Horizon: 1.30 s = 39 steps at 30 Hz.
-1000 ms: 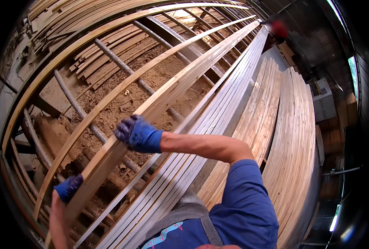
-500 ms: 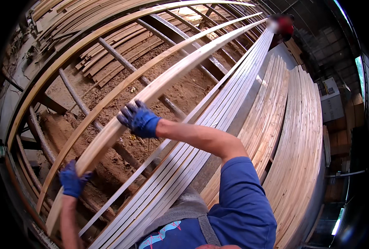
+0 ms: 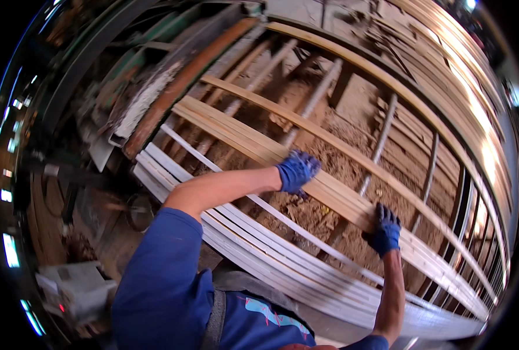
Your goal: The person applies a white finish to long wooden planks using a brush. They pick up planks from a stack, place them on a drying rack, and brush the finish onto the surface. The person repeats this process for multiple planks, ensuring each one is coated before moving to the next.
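Boards (image 3: 344,199): under both hands; long, pale, side by side
Left hand (image 3: 298,170): clasping them
Right hand (image 3: 384,232): across them, grip unclear

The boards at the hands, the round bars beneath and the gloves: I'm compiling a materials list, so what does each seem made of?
Boards: wood, apparently unpainted, given the pale tan colour.
Bars: probably metal, judging by the dull grey, mottled surface.
Gloves: likely blue fabric; darker fingers suggest a coating or staining, which I can't tell.
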### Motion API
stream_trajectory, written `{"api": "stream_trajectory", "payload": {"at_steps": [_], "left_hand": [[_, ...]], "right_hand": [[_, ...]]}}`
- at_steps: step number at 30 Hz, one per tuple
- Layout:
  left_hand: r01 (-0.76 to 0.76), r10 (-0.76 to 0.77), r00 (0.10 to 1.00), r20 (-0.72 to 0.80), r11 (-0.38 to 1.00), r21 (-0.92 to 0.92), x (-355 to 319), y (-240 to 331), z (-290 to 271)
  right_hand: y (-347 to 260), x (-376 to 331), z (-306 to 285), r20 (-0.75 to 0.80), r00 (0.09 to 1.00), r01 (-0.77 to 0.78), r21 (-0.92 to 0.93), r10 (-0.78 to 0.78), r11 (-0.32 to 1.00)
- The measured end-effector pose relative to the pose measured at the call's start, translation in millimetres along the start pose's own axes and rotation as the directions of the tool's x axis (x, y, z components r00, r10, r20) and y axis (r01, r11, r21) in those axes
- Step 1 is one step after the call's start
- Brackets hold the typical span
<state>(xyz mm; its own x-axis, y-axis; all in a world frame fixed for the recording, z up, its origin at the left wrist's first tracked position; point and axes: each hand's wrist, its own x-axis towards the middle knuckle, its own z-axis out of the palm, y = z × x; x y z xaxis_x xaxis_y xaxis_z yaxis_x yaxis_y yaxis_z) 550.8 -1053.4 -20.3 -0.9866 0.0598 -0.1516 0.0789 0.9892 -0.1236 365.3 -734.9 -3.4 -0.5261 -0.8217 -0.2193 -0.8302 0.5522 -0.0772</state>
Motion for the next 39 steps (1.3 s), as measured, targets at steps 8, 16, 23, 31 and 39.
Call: {"api": "stream_trajectory", "payload": {"at_steps": [8, 16, 23, 31, 39], "left_hand": [[0.141, -0.135, 0.971, -0.198, 0.990, 0.017, 20, -5, 21], [0.139, -0.134, 0.972, -0.195, 0.990, 0.012, 24, -11, 33], [0.258, -0.212, 0.921, -0.327, 0.961, 0.103, 26, -4, 55], [0.285, -0.290, 0.952, -0.094, 0.956, -0.065, 29, 4, 33], [0.376, -0.359, 0.923, 0.136, 0.918, -0.129, 17, 18, 6]], "right_hand": [[20, 25, 4, -0.075, 0.997, 0.033, -0.024, -0.035, 0.999], [30, 128, -24, -0.346, 0.929, 0.203, 0.183, -0.130, 0.962], [17, 143, -25, -0.126, 0.991, 0.038, -0.036, -0.042, 0.999], [15, 94, -12, 0.003, 1.000, 0.015, 0.050, -0.015, 0.999], [36, 104, 32, -0.169, 0.981, 0.184, 0.653, -0.095, 0.735]]}}
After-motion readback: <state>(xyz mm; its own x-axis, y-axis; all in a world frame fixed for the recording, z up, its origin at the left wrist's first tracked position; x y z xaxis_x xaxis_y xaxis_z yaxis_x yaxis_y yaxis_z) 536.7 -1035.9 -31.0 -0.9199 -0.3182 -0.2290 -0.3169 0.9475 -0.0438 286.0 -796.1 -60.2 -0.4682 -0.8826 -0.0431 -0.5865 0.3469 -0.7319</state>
